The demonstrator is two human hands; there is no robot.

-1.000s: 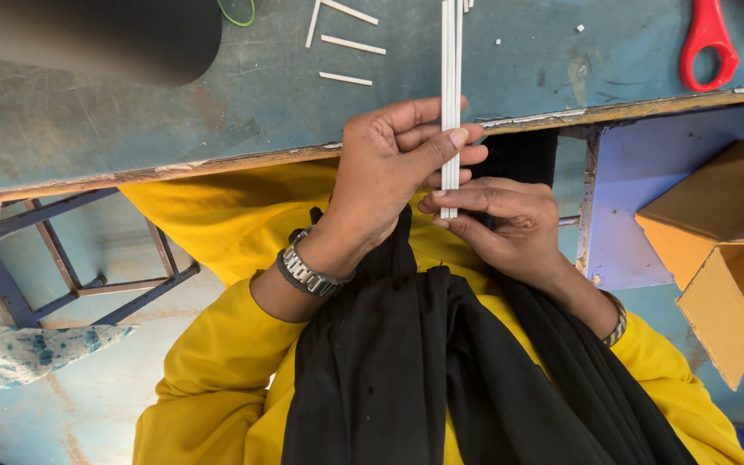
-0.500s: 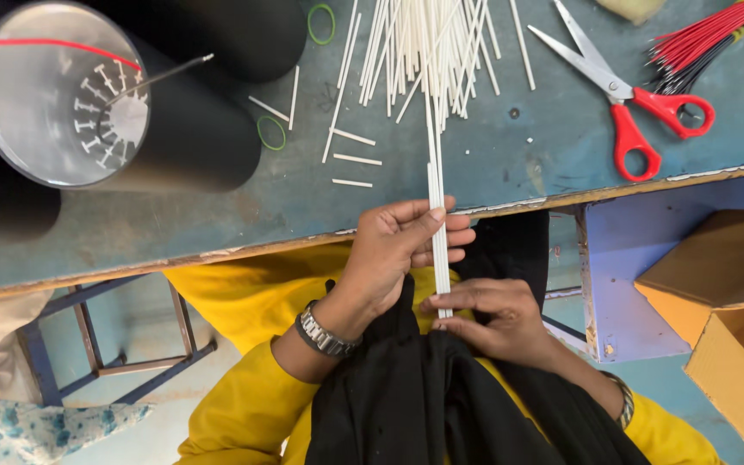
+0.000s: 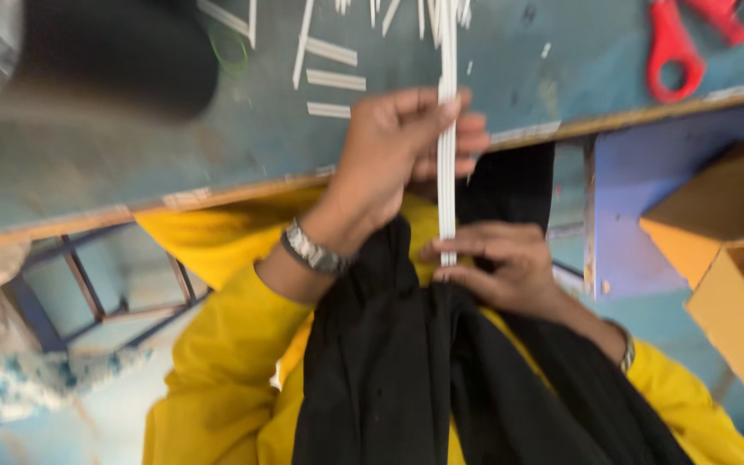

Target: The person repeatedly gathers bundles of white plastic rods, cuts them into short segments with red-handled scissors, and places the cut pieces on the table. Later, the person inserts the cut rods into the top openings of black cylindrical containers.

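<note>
Sticks (image 3: 447, 155): thin white bundle in your grip, long axis running straight away from you, far end over teal tabletop (image 3: 217, 146), near end at your lap. Your left hand (image 3: 389, 159) pinches bundle near table edge; your right hand (image 3: 501, 263) closes on near end. Short white offcuts (image 3: 333, 80) lie scattered on worn top, red scissors (image 3: 691, 39) off right. Cardboard box (image 3: 725, 250) sits below, right. Black cloth (image 3: 441, 379) drapes over yellow sleeves.
</note>
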